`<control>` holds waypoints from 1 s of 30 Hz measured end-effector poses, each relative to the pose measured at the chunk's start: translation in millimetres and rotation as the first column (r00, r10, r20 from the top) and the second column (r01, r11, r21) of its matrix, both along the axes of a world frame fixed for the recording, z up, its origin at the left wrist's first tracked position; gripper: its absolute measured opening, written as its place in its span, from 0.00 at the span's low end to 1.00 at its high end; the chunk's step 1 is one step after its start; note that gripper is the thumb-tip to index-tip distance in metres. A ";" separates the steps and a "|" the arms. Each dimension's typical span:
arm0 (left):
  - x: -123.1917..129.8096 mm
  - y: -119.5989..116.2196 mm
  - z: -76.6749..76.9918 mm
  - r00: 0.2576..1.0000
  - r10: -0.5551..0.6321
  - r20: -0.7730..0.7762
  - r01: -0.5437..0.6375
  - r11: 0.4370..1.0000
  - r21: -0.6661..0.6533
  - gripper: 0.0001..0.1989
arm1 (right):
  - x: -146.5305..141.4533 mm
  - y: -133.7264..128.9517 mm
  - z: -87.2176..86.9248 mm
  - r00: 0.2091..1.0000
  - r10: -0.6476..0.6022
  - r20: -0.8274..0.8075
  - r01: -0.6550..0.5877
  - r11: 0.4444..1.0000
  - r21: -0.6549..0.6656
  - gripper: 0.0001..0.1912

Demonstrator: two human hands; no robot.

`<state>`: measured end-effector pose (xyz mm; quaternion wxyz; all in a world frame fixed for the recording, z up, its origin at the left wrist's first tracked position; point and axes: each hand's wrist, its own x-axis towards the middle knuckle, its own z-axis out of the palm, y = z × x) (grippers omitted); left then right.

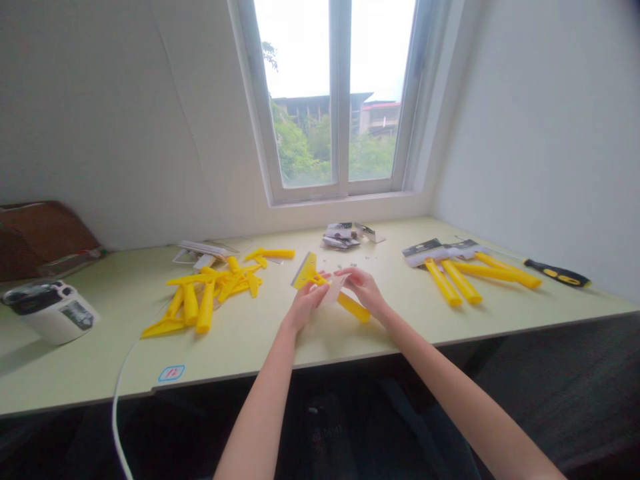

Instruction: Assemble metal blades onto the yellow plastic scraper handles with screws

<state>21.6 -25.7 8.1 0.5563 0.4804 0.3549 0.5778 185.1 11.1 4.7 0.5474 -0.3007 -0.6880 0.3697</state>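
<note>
A yellow scraper with a wide metal-edged head hangs tilted over the table between my hands. My left hand is closed around it just below the head. In my right hand the fingers pinch a pale card, which lies across the scraper's handle and hides part of it. Left of my hands is a loose pile of yellow scraper parts. Off to the right, several yellow scrapers lie with black-and-white cards on their heads.
Folded black-and-white cards are stacked near the window, with tiny bits beside them. A black-and-yellow screwdriver lies at far right. At left stand a white jug and a brown box. A white cable crosses the table's front edge.
</note>
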 end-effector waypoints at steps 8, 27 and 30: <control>-7.9 11.0 -11.8 0.993 0.119 0.024 -0.119 0.993 -0.020 0.22 | -1.0 -6.1 3.8 0.995 0.056 -0.089 -0.063 0.995 -0.080 0.21; -21.1 21.1 -10.2 0.873 0.342 0.348 -0.261 0.930 -0.260 0.17 | 1.9 -21.4 13.4 0.919 0.369 -0.138 -0.387 0.778 -0.496 0.25; -23.1 22.5 -12.5 0.870 0.389 0.302 -0.308 0.908 -0.285 0.15 | 2.6 -28.2 19.2 0.874 0.468 -0.132 -0.466 0.730 -0.499 0.26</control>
